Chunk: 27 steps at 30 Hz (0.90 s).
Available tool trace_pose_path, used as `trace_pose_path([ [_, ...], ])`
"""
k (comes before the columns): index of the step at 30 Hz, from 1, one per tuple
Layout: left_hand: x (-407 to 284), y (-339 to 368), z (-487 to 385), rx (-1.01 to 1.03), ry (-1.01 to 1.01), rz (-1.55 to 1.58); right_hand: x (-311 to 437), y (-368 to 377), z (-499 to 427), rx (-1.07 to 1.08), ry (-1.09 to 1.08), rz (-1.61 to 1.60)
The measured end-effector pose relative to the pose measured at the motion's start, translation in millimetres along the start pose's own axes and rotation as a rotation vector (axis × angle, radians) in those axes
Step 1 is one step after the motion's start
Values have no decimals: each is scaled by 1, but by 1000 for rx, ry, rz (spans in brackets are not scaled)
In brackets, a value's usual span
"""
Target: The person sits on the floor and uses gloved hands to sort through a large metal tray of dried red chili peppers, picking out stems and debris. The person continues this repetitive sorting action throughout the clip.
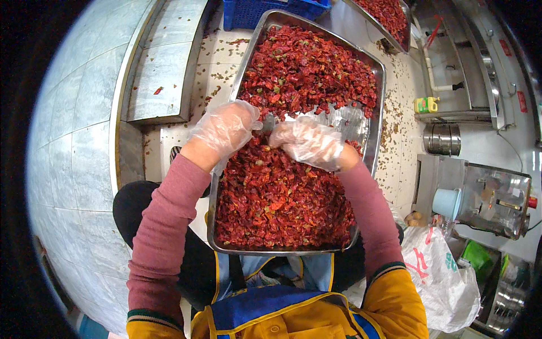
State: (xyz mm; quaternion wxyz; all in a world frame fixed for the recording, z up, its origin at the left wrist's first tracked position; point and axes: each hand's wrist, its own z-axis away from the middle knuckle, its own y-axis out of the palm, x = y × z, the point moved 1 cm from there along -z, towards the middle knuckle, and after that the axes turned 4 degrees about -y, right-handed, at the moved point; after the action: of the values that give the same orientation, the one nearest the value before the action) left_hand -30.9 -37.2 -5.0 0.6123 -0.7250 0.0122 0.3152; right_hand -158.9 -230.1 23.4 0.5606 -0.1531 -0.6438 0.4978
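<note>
A deep stainless steel tray (380, 127) lies before me, full of chopped dried red chilies. One heap of chilies (309, 72) fills its far part and another heap of chilies (283, 207) fills the near part. Bare metal shows between them at the right. My left hand (228, 126), in a clear plastic glove, is over the tray's left rim with its fingers bent inward. Facing it, my gloved right hand (311, 140) is curled low over the near heap. The fingertips are close together but apart; whether either hand pinches a chili piece is hidden.
A blue plastic crate (241, 15) and another metal tray of chilies (385, 19) stand beyond. Stems and seeds litter the floor (391, 140). A tiled step (161, 76) lies left; a white woven sack (440, 275) and a light blue bucket (446, 203) are at right.
</note>
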Motion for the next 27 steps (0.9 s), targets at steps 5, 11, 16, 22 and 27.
trace_pose_path([
  [5,-8,-3,-1,9,-18,-12,4,-5,-21,-320,-11,109],
  [11,-17,-18,0,61,-78,1,-19,8,-23,-264,151,159],
  [16,-19,-19,-1,57,-85,24,-44,-17,27,-291,227,240],
  [22,-10,-13,1,-9,6,70,-75,-44,103,-581,381,17],
  [27,-7,-3,1,21,-37,-14,-73,-30,134,-633,542,-4],
])
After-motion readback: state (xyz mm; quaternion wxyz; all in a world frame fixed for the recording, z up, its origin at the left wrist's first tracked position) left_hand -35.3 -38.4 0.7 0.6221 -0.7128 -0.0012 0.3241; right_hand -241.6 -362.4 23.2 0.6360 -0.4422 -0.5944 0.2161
